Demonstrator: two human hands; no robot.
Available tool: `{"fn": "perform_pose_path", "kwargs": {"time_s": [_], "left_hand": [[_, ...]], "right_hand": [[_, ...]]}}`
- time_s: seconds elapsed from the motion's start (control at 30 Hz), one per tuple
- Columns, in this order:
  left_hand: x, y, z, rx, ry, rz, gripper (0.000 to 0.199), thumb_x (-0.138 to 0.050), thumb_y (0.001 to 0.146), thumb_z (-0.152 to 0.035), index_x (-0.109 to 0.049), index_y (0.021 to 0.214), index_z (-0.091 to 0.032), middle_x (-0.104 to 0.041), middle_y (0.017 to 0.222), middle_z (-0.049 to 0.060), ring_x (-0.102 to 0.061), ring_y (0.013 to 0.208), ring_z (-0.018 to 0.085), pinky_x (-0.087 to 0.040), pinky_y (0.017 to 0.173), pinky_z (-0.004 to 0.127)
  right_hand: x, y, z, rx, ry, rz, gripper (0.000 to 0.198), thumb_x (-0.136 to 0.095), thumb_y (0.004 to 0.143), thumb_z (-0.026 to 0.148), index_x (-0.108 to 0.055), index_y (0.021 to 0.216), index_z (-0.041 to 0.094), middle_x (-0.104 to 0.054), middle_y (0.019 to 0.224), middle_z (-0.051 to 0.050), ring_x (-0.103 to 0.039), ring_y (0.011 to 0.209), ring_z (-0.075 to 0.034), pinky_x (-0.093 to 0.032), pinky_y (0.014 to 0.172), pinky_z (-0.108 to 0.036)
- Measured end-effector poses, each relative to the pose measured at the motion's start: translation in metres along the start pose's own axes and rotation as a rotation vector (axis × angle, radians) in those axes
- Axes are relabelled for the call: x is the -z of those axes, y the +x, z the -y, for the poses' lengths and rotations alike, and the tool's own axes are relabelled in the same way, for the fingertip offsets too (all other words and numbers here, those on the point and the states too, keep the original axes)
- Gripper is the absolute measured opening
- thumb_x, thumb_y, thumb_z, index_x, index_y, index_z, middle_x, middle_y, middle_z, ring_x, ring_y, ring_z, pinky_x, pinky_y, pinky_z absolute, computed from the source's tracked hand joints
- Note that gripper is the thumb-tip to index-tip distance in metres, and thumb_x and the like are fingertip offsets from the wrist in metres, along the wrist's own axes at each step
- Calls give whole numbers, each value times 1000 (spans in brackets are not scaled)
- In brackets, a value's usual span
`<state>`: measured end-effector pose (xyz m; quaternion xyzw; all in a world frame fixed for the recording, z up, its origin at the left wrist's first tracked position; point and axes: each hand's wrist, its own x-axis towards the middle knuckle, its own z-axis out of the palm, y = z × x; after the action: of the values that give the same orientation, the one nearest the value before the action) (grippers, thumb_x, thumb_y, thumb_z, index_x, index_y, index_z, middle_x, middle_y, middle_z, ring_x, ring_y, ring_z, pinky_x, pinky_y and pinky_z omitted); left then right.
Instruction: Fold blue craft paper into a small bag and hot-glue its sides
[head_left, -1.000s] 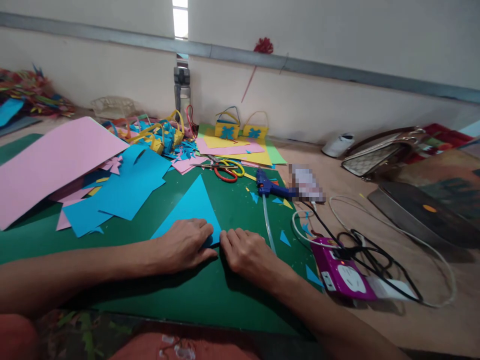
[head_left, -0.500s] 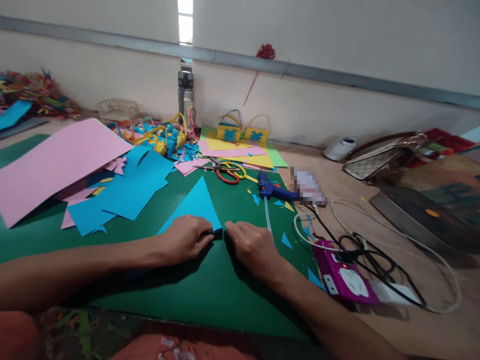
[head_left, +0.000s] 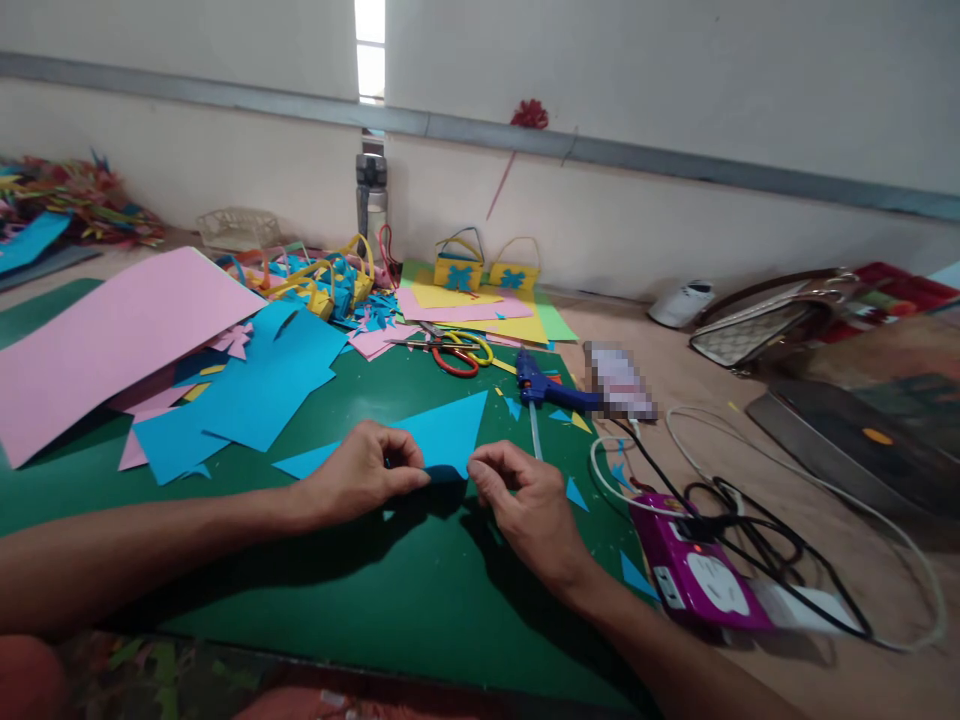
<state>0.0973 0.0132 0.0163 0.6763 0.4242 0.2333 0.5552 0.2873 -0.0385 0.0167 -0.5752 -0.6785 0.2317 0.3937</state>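
Blue paper (head_left: 451,430) swung round: its far point leans right, where half a second ago it pointed away from me, and a wider dark fold shows at the near side. It lies between and just beyond my hands. Left hand (head_left: 367,470) pinches the fold; right hand (head_left: 529,505) has fingertips closed on the near right corner. Underneath, green board (head_left: 337,590), open from my wrists to its near edge. Tighter rightward: glue gun (head_left: 551,388) beyond my right hand, power strip (head_left: 686,560) at the board's right edge. Blue sheets (head_left: 270,375) sit near the left point.
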Motion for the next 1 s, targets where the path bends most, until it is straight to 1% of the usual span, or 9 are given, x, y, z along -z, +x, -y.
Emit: {"fn": "perform_pose_path", "kwargs": {"time_s": [0.07,0.1,0.17,0.2,0.27,0.37,0.5,0.6,1.0], "left_hand": [[-2,-1,-4,0,-36,-16,21,-61,66,-33,-53,57,-15,-48,49,-3,-38,46,8,-28,45,20],[-3,-2,-5,-2,-46,-22,21,-62,65,-32,-53,58,-15,-48,48,-4,-38,46,7,-28,44,20],[-5,-2,-7,-10,-67,-37,19,-62,64,-31,-53,59,-15,-48,49,-4,-38,46,7,-29,44,20],[-6,-2,-7,-20,-76,-43,18,-61,65,-30,-54,60,-14,-49,51,-4,-39,47,7,-30,45,20],[-8,-3,-6,-40,-87,-40,16,-61,65,-28,-54,61,-14,-50,54,-4,-40,49,7,-30,46,19],[-10,-3,-3,-30,-130,24,16,-64,66,-27,-54,64,-14,-50,55,-5,-40,50,6,-30,46,18],[-7,1,-2,35,-261,162,24,-68,67,-34,-55,71,-14,-51,55,-6,-43,47,6,-34,45,18],[-4,4,-2,68,-356,232,29,-72,65,-38,-56,70,-14,-51,52,-6,-43,46,6,-36,44,18],[-5,9,4,130,-474,288,34,-77,58,-39,-56,71,-14,-54,54,-5,-46,42,6,-39,41,19]], "right_hand": [[-2,-3,2,-94,108,19,16,-54,83,33,-57,75,19,-54,53,5,-51,46,-10,-42,47,-22],[-4,-4,3,-131,164,48,14,-55,82,32,-58,83,19,-53,53,5,-50,45,-10,-41,45,-22],[-6,-5,4,-182,267,128,22,-54,82,30,-56,100,18,-56,57,5,-51,43,-9,-42,43,-22],[-7,-6,5,-191,302,165,24,-53,82,29,-56,103,18,-58,60,5,-51,44,-9,-42,44,-22],[-8,-5,6,-187,324,208,17,-49,84,28,-60,92,18,-60,64,3,-52,47,-8,-44,46,-22],[-8,-4,5,-173,309,217,22,-45,87,28,-57,73,18,-56,60,3,-53,49,-8,-43,48,-21],[-6,-4,4,-156,286,248,23,-43,89,28,-57,74,18,-56,61,3,-53,49,-8,-43,47,-20],[-6,-5,4,-147,279,276,24,-41,90,30,-56,74,19,-56,61,3,-53,50,-8,-42,48,-20],[-7,-6,4,-117,284,283,25,-41,91,30,-56,75,18,-56,62,2,-54,52,-9,-43,49,-21]]}}
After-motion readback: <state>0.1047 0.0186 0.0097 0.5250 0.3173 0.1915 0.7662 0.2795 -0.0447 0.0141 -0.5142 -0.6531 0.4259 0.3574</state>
